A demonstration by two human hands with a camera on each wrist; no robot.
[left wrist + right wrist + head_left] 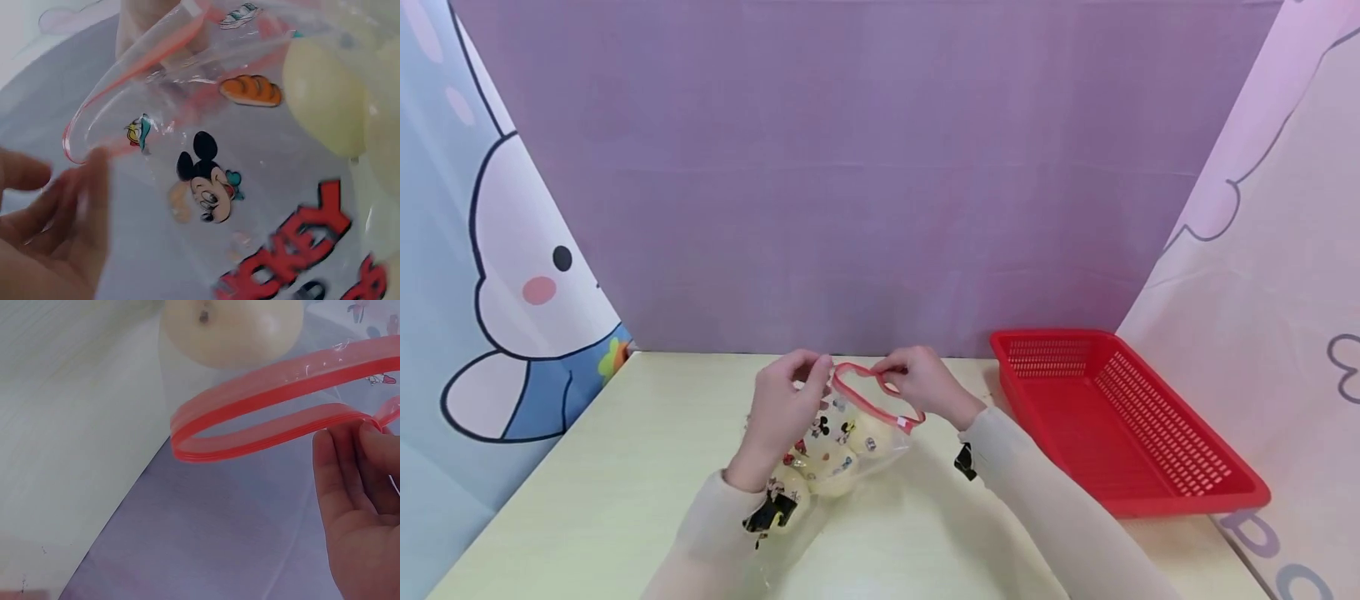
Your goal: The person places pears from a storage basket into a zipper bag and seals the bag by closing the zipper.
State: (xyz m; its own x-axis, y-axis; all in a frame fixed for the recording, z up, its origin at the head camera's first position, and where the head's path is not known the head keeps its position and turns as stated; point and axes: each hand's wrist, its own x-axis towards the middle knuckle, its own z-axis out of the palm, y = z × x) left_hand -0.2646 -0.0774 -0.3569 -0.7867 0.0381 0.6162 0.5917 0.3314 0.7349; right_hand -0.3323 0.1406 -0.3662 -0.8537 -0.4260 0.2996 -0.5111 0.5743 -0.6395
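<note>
A clear zip bag [880, 454] with a red zip edge and Mickey cartoon prints lies in front of me, its mouth gaping in a loop. Inside are several pale yellow, rounded fruit-like pieces [231, 331], one showing a dark spot at its end. My right hand [925, 383] pinches the red zip edge [250, 447] between thumb and fingers. At the other end of the mouth is my left hand [786, 408]. Its thumb and fingers stand apart in the left wrist view, fingertips [94, 162] right at the bag's corner.
A red plastic basket [1052, 400] with perforated sides stands on the pale table [587, 500] to the right. Behind the table hangs a purple cloth [880, 183]. Cartoon-printed curtains [527, 275] flank both sides.
</note>
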